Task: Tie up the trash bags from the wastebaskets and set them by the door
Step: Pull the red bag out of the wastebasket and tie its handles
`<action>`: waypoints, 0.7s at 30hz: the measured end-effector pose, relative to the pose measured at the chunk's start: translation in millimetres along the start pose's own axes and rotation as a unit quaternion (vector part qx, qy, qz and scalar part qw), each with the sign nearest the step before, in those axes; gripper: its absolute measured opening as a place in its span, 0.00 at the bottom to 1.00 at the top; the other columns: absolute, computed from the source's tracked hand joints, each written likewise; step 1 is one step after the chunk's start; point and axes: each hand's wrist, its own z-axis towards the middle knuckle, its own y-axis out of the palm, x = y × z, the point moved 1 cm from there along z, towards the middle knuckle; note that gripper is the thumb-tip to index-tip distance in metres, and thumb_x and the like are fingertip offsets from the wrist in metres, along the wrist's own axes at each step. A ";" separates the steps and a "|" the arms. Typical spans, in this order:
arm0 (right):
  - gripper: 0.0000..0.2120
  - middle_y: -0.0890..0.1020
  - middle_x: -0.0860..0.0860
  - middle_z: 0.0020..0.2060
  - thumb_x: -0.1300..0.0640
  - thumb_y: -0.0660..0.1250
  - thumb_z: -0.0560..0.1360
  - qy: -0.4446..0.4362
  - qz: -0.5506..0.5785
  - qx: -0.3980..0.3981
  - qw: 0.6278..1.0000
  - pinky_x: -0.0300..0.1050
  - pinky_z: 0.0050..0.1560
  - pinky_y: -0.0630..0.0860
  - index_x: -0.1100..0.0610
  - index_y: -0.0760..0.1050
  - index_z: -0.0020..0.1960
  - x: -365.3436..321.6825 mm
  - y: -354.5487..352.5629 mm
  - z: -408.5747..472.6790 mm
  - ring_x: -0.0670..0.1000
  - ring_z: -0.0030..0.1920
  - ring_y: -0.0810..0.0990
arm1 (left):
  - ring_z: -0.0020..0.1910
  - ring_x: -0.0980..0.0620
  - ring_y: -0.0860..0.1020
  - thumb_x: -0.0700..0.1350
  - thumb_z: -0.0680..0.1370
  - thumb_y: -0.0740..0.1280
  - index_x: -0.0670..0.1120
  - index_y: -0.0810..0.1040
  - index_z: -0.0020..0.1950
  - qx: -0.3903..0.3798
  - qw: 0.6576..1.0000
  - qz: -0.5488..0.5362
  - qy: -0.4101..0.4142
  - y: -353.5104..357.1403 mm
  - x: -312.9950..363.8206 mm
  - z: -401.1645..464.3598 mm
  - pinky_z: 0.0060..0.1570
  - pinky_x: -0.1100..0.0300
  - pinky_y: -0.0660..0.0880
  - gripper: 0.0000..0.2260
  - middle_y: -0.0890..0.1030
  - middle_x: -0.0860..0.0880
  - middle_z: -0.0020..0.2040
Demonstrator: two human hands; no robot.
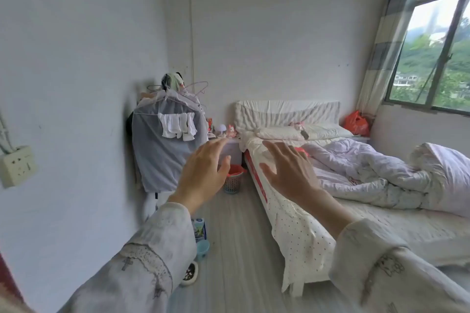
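Both hands up and empty, wastebasket waiting at the far end of the floor.

From the head camera: the wastebasket is a small lattice-sided basket lined with an orange-red trash bag whose rim folds out over the top. It stands upright on the floor, mouth up, tucked between the bed edge and the hanging garment cover, below the little bedside table. The left hand and right hand float in the air, each grip spread wide, fingers apart, holding nothing. A bare strip of floor runs between bed and wall straight to the basket; a carton, a blue cup and a bowl crowd its left edge.
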 end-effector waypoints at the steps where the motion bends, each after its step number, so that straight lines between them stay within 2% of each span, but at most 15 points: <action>1: 0.25 0.73 0.51 0.66 0.47 0.59 0.76 0.019 0.031 -0.005 0.999 0.52 0.65 0.69 0.53 0.63 0.71 6.5 7.5 -3.6 0.53 0.65 0.72 | 0.66 0.50 0.70 0.46 0.79 0.58 0.46 0.65 0.69 -0.007 0.999 -0.023 -0.029 10.7 0.9 -3.3 0.63 0.56 0.67 0.19 0.72 0.48 0.67; 5: 0.21 0.77 0.51 0.62 0.49 0.61 0.76 0.082 0.144 -0.006 0.986 0.51 0.61 0.73 0.54 0.68 0.68 34.1 48.6 -22.4 0.52 0.61 0.76 | 0.63 0.52 0.73 0.48 0.79 0.57 0.48 0.68 0.67 -0.042 0.994 -0.063 -0.080 60.7 -5.5 -19.6 0.62 0.56 0.71 0.17 0.74 0.48 0.65; 13: 0.19 0.78 0.49 0.60 0.50 0.59 0.77 0.174 0.213 -0.086 0.957 0.42 0.56 0.70 0.52 0.68 0.67 85.2 146.2 -33.9 0.47 0.58 0.76 | 0.59 0.52 0.76 0.46 0.79 0.59 0.48 0.72 0.64 -0.095 0.975 -0.122 -0.162 167.9 -47.5 -31.3 0.59 0.54 0.73 0.14 0.77 0.49 0.61; 21: 0.18 0.80 0.49 0.56 0.51 0.60 0.77 0.235 0.256 -0.152 0.925 0.39 0.55 0.71 0.52 0.69 0.66 144.3 261.4 43.4 0.46 0.54 0.77 | 0.56 0.56 0.75 0.48 0.79 0.58 0.49 0.73 0.62 -0.123 0.940 -0.198 -0.249 278.4 -137.3 27.3 0.59 0.55 0.74 0.14 0.79 0.50 0.58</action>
